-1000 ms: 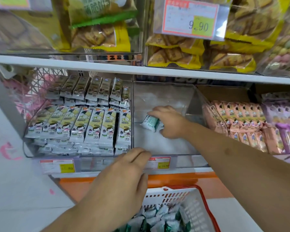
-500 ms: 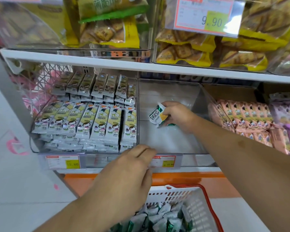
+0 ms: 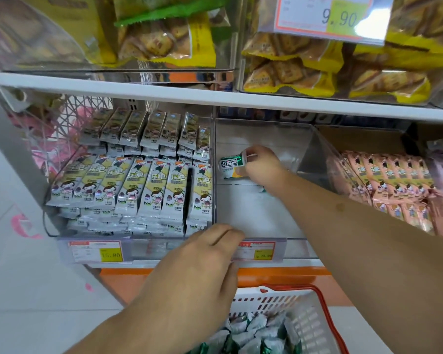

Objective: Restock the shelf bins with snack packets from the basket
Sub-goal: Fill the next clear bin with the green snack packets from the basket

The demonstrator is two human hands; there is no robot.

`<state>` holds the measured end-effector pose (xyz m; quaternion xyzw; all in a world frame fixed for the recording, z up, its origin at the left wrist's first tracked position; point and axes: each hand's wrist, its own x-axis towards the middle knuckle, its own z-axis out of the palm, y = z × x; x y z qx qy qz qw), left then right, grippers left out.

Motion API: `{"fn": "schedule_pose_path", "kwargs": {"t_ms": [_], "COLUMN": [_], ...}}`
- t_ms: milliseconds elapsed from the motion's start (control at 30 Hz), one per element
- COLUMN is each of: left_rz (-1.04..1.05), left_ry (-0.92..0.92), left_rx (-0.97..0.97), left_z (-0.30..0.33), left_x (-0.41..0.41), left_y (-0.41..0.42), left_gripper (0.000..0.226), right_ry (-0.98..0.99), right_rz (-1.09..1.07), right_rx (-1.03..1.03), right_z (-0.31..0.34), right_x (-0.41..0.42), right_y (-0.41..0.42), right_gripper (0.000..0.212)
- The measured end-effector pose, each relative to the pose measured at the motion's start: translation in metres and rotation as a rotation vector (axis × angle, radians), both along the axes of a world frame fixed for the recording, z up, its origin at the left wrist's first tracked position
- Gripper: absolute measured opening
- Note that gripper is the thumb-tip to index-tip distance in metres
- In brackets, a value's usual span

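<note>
The shelf (image 3: 215, 98) runs across the middle of the frame, and the clear bin (image 3: 266, 215) at its centre is bare but for what the right hand brings. To its left a bin of white bars (image 3: 143, 180) is packed full; to its right lie pink packets (image 3: 394, 180). At the lower right of the frame the red-rimmed basket (image 3: 325, 307) holds a heap of green-and-white packets (image 3: 246, 330).

The right hand (image 3: 261, 167) reaches deep into the clear bin near its left wall, its fingers (image 3: 251, 152) pinching one green packet (image 3: 230, 166) by its end, held upright and just above the floor of the bin. Another bit of green shows under the wrist; whether it is a second packet I cannot tell.

The left hand (image 3: 202, 267) is at lower centre, fingers lying straight and close together, holding nothing, over the bin's front edge and the price tag (image 3: 256, 250).

Risks, as I judge them:
- The packet is held by its end only, so it may swing or slip and land crooked, face down or across the bin. A neat first row would then need redoing.
- Set upright with nothing behind it, the packet will likely topple; it wants laying flat or leaning on the left wall.
- The right forearm crosses close to the pink packets and could drag some out when withdrawn.
- The left hand may knock the price tag loose.
</note>
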<state>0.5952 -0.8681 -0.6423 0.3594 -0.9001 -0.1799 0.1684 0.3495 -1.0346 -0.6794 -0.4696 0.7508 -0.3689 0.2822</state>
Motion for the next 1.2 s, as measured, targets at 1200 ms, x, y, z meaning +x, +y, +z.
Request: {"fn": "schedule_pose_path", "kwargs": {"t_ms": [1200], "left_rz": [-0.005], "left_ry": [0.002], "left_rx": [-0.025], "left_z": [-0.005], "left_x": [-0.001], "left_y": [0.0], "left_gripper": [0.051], "right_ry": [0.874], "right_rz": [0.165], "right_rx": [-0.087], "right_z": [-0.014], "right_x": [-0.051], "right_y": [0.014], "right_gripper": [0.031]}}
